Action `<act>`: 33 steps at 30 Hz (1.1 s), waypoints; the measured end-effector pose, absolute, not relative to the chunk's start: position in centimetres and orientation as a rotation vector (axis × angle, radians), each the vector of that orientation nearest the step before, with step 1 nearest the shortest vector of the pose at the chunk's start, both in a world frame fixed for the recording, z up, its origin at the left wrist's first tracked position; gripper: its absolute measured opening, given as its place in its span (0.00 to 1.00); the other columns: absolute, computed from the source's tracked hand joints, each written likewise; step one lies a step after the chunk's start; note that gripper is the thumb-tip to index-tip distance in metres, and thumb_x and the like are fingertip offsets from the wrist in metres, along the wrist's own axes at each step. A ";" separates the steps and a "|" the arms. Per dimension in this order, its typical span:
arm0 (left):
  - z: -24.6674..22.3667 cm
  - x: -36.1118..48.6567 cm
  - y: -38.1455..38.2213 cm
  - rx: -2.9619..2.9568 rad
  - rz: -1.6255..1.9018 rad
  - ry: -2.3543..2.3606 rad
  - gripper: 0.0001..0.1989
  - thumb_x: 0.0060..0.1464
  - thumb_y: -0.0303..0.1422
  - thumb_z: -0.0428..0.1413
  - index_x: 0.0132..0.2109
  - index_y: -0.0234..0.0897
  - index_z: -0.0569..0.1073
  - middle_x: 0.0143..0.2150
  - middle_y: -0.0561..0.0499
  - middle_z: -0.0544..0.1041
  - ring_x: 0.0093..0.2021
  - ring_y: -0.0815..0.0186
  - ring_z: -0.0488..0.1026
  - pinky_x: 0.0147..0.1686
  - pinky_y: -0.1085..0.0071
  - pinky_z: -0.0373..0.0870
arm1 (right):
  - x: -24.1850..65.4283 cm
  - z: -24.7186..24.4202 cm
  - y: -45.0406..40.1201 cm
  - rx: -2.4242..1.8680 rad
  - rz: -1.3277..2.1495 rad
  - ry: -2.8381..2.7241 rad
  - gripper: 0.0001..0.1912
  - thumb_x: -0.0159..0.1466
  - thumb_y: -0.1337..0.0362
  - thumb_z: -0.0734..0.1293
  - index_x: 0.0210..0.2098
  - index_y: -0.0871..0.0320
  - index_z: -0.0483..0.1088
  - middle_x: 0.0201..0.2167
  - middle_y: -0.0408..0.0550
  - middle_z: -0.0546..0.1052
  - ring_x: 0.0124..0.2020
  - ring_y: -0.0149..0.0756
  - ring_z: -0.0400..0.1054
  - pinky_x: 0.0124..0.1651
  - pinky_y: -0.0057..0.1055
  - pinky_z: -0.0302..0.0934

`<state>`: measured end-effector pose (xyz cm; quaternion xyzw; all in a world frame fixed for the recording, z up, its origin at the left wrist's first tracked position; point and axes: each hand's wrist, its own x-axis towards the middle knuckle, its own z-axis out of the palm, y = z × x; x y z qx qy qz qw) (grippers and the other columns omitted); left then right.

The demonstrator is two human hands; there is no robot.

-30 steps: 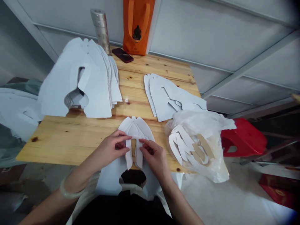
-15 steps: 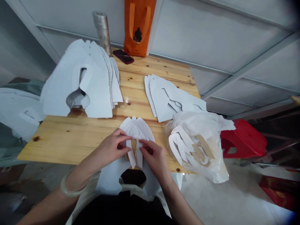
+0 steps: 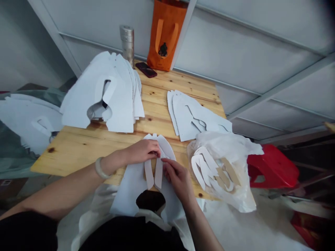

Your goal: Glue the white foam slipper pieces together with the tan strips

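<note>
A white die-cut cardboard piece (image 3: 125,195) lies at the table's front edge and hangs over it toward my body. It has a dark rounded opening at the bottom and two narrow flaps (image 3: 149,174) along its middle slot. My left hand (image 3: 143,152) reaches across its upper part, fingers curled together at the top of the right flap. My right hand (image 3: 178,176) is at that flap's outer side, thumb and fingers closed near its upper edge. The fingers hide part of the top folds.
A stack of similar white pieces (image 3: 120,111) stands at left, more lying beyond the table's left edge. Flat cut sheets (image 3: 180,118) lie at right, beside a plastic bag (image 3: 243,195) of offcuts. Behind are a phone (image 3: 146,69), a metal flask (image 3: 128,45) and an orange bag (image 3: 154,59).
My left hand has left the left flap and moved right, over the piece's upper part to the right flap. My right hand stays by the right flap. The camera view has shifted slightly.
</note>
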<state>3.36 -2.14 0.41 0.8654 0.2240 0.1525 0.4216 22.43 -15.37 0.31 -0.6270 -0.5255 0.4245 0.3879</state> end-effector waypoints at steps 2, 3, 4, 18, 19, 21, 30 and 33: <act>0.0 3.2 -2.0 2.138 0.419 0.541 0.08 0.65 0.29 0.57 0.41 0.38 0.82 0.44 0.47 0.80 0.44 0.62 0.77 0.47 0.69 0.70 | 22.9 0.2 -15.8 -1.534 0.965 -1.481 0.15 0.71 0.62 0.64 0.51 0.57 0.80 0.33 0.48 0.80 0.30 0.35 0.74 0.34 0.30 0.70; -0.1 3.1 -2.0 2.128 0.436 0.538 0.08 0.65 0.29 0.57 0.41 0.39 0.82 0.44 0.47 0.80 0.44 0.62 0.77 0.47 0.69 0.70 | 23.1 0.1 -15.9 -1.493 0.876 -1.578 0.15 0.71 0.65 0.64 0.52 0.56 0.79 0.38 0.50 0.80 0.35 0.36 0.76 0.39 0.31 0.72; -0.2 3.1 -2.0 2.123 0.448 0.536 0.08 0.65 0.29 0.57 0.40 0.39 0.82 0.43 0.47 0.80 0.44 0.62 0.77 0.47 0.68 0.70 | 23.2 -0.1 -16.1 -1.451 0.777 -1.673 0.16 0.71 0.67 0.63 0.53 0.54 0.79 0.42 0.51 0.80 0.41 0.38 0.77 0.44 0.33 0.73; -0.2 2.7 -1.9 2.202 0.436 0.437 0.05 0.62 0.24 0.58 0.40 0.38 0.78 0.43 0.47 0.77 0.46 0.60 0.75 0.49 0.68 0.69 | 24.1 0.2 -16.6 -1.195 0.331 -2.233 0.26 0.70 0.76 0.62 0.65 0.53 0.70 0.52 0.57 0.78 0.49 0.45 0.75 0.51 0.43 0.75; -0.3 2.7 -1.9 2.203 0.441 0.435 0.05 0.63 0.24 0.58 0.41 0.38 0.78 0.43 0.47 0.77 0.46 0.60 0.75 0.49 0.68 0.69 | 24.1 0.1 -16.6 -1.196 0.324 -2.200 0.26 0.71 0.76 0.61 0.65 0.51 0.70 0.52 0.56 0.79 0.48 0.44 0.76 0.50 0.42 0.75; -0.4 2.8 -1.9 2.208 0.454 0.430 0.05 0.64 0.25 0.58 0.40 0.37 0.78 0.44 0.47 0.77 0.46 0.60 0.75 0.49 0.67 0.69 | 23.9 -0.1 -16.5 -1.202 0.329 -2.132 0.26 0.71 0.77 0.61 0.63 0.50 0.71 0.50 0.55 0.80 0.47 0.43 0.77 0.48 0.40 0.76; -0.5 3.0 -2.2 2.215 0.487 0.455 0.06 0.62 0.23 0.58 0.39 0.37 0.78 0.43 0.48 0.78 0.44 0.62 0.75 0.47 0.68 0.69 | 23.0 -0.2 -16.5 -1.217 0.332 -2.098 0.20 0.69 0.78 0.63 0.56 0.55 0.75 0.47 0.54 0.81 0.46 0.42 0.74 0.47 0.40 0.75; -0.7 3.0 -2.1 2.221 0.494 0.445 0.06 0.62 0.23 0.58 0.39 0.36 0.78 0.42 0.48 0.77 0.44 0.62 0.75 0.47 0.69 0.69 | 23.0 -0.5 -16.4 -1.191 0.298 -2.098 0.19 0.69 0.78 0.64 0.54 0.57 0.75 0.47 0.55 0.81 0.45 0.42 0.73 0.46 0.40 0.75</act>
